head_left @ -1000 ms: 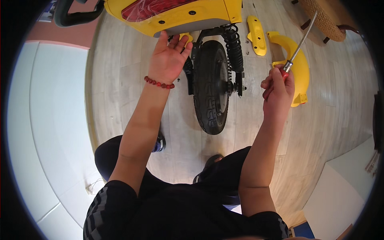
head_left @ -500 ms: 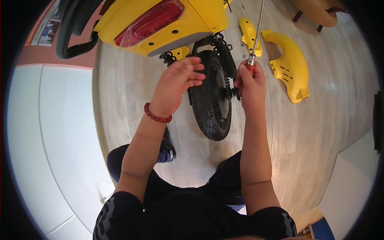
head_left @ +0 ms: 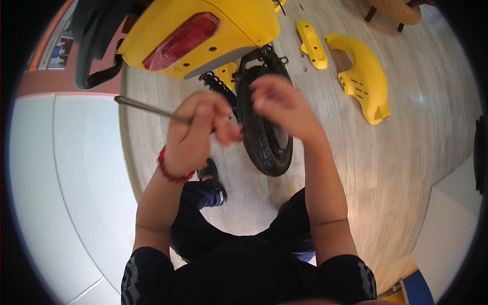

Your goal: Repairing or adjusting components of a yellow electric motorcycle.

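Shaft, slender, straight and grey metal (head_left: 152, 110), is held in the left hand (head_left: 195, 127), raised above the pale wood-plank floor (head_left: 335, 162). Handling, as judged from its appearance: light, rigid, not fragile; the smooth round surface is likely to turn or slip under a loose hold. Recommended hold: near the inner end, with the thumb laid along the metal. Any handle is hidden from view.

Position relative to the fingers: the inner end disappears between the thumb and the curled fingers of the left hand; the remaining length projects outward to the left, tilted away from the person. In the view, its free end lies over the floor's left edge, beside the smooth white panel (head_left: 76, 178). The left fingers are closed on the shaft; their tips are blurred.

The right hand (head_left: 282, 107) is apart from the shaft, in front of the black rubber-tyred wheel (head_left: 262, 152). Its fingers are bent toward the left hand and blurred; whether they grip anything cannot be told.

Beyond the hands is the yellow plastic rear body (head_left: 239, 25) with its red lens (head_left: 185, 40). Further from the floor's left edge, right of the wheel, lie a narrow yellow plastic cover (head_left: 311, 46) and a curved, slotted yellow fender (head_left: 373, 71).
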Demonstrator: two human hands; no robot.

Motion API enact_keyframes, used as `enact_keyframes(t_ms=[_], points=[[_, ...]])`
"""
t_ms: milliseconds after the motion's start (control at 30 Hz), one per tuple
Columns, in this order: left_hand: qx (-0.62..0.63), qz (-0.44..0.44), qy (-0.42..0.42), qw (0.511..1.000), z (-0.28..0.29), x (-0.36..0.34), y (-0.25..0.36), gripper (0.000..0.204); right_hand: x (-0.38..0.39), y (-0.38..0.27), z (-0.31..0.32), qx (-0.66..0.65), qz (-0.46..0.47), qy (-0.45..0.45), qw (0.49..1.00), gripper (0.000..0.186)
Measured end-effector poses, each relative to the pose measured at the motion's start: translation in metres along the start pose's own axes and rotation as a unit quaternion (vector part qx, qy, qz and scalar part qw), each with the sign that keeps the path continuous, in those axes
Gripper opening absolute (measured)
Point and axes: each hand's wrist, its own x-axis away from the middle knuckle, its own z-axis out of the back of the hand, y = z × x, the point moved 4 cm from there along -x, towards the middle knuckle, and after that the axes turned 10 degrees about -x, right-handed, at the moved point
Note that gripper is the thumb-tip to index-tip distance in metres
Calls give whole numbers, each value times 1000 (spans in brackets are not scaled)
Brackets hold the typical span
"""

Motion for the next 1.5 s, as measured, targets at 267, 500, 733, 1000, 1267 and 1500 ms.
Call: enact_keyframes(t_ms=[267, 500, 733, 1000, 1267, 1500], points=[[-483, -49, 273, 830, 90, 30, 133, 30, -76, -39, 13, 550, 296, 149, 766, 54], [-732, -156, 198, 633, 104, -16, 135, 45, -92, -43, 12, 635, 314, 129, 694, 58], [-740, -78, 147, 652, 130, -35, 132, 28, -102, -47, 25, 621, 262, 71, 735, 61], [-710, -63, 67, 698, 150, -35, 123, 27, -100, -50, 23, 591, 281, 78, 752, 64], [-394, 92, -184, 896, 117, -37, 146, 50, -109, -52, 12, 620, 288, 64, 727, 66], [-352, 35, 397, 847, 162, 65, 65, 21, -104, -51, 7, 624, 165, 113, 756, 72]])
